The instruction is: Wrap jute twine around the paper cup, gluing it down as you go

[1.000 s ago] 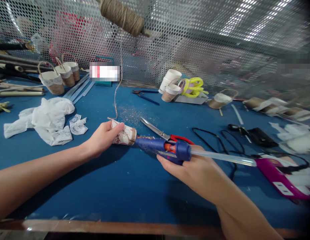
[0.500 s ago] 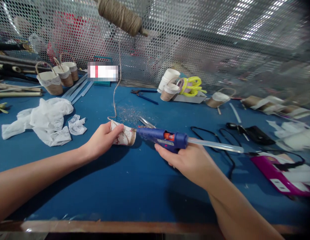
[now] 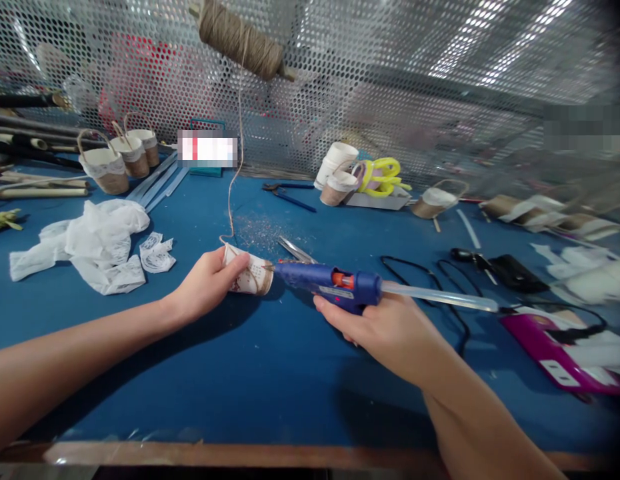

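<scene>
My left hand (image 3: pixel 205 283) is closed around a small printed paper cup (image 3: pixel 257 277), tipped on its side with its base toward the right. Some twine is wrapped at the cup's base end, and a strand of twine (image 3: pixel 231 207) runs from the cup up to a spool (image 3: pixel 240 41). My right hand (image 3: pixel 385 330) grips a blue glue gun (image 3: pixel 320 283), a clear glue stick (image 3: pixel 440 295) jutting from its back. The gun's nozzle is at the cup's base end; whether it touches is too small to tell. Scissors (image 3: pixel 295 249) lie partly hidden behind the gun.
White lace (image 3: pixel 100 247) lies left, below several twine-handled cups (image 3: pixel 107 175). Pliers (image 3: pixel 290 197), stacked white cups (image 3: pixel 337 163) and a yellow bundle (image 3: pixel 385 177) are at the back. A black cord (image 3: pixel 425 267) and a magenta object (image 3: pixel 545 353) lie right, on the blue table (image 3: pixel 240 387).
The glue gun's nozzle has risen from the lower part of the cup's base end to its upper edge. My left hand keeps its hold on the cup.
</scene>
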Motion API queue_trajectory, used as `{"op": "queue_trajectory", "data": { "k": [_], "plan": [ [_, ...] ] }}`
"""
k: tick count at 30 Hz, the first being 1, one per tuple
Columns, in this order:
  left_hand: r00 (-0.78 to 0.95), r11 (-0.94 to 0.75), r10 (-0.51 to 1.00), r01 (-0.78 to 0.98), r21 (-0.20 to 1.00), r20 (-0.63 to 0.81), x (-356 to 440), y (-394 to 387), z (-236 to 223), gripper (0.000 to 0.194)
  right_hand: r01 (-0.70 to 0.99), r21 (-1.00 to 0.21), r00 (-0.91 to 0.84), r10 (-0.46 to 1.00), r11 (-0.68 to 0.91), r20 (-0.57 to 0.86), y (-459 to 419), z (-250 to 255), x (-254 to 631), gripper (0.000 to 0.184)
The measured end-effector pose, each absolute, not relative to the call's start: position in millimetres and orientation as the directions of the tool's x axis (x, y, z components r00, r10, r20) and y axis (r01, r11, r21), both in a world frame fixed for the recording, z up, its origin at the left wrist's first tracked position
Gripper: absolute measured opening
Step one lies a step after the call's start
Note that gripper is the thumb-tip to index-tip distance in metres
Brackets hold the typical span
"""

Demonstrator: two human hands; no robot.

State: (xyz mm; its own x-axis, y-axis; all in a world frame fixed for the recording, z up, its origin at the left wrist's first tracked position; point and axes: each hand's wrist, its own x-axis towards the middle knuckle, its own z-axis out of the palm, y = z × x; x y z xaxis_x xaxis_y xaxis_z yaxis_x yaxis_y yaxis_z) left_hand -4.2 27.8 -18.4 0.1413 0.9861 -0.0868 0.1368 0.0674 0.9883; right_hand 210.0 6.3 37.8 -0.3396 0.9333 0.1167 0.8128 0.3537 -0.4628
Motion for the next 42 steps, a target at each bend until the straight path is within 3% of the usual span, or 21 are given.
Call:
{"op": "queue_trajectory", "data": {
  "k": [8,13,20,25,27,31,36,39,42],
  "plan": [
    [0.128,0.049,0.989,0.170,0.984,-0.071,-4,27,-19,0.032,0.819,-0.483,-0.301,0.948,0.311,0.102,10,35,208,0.028],
    [0.137,0.044,0.988,0.154,0.987,-0.065,-5,27,-20,0.034,0.820,-0.550,-0.206,0.978,0.161,-0.021,11,38,204,0.036],
    [0.138,0.074,0.986,0.134,0.988,-0.093,-3,29,-19,0.035,0.763,-0.644,-0.219,0.960,0.056,-0.176,6,49,211,0.033],
    [0.083,0.115,0.990,0.010,0.993,-0.116,-2,27,-15,0.033,0.524,-0.846,-0.289,0.955,0.098,-0.068,19,52,220,0.024],
    [0.071,0.104,0.992,-0.043,0.994,-0.101,-3,26,-13,0.033,0.404,-0.914,-0.228,0.972,0.041,-0.057,33,50,226,0.023],
    [0.058,0.011,0.998,-0.042,0.999,-0.008,-6,23,-10,0.033,0.438,-0.897,-0.001,0.998,-0.058,-0.065,72,38,240,0.021],
    [0.105,-0.105,0.989,0.042,0.994,0.101,-7,19,-7,0.034,0.557,-0.817,0.039,0.988,-0.148,-0.152,111,12,247,0.023],
    [0.128,-0.169,0.980,0.120,0.978,0.154,-8,16,-5,0.033,0.619,-0.778,0.008,0.992,-0.105,-0.128,117,4,247,0.029],
    [0.153,-0.217,0.970,0.195,0.956,0.189,-9,14,-5,0.033,0.662,-0.749,-0.044,0.999,0.024,-0.007,115,7,242,0.027]
  ]
}}
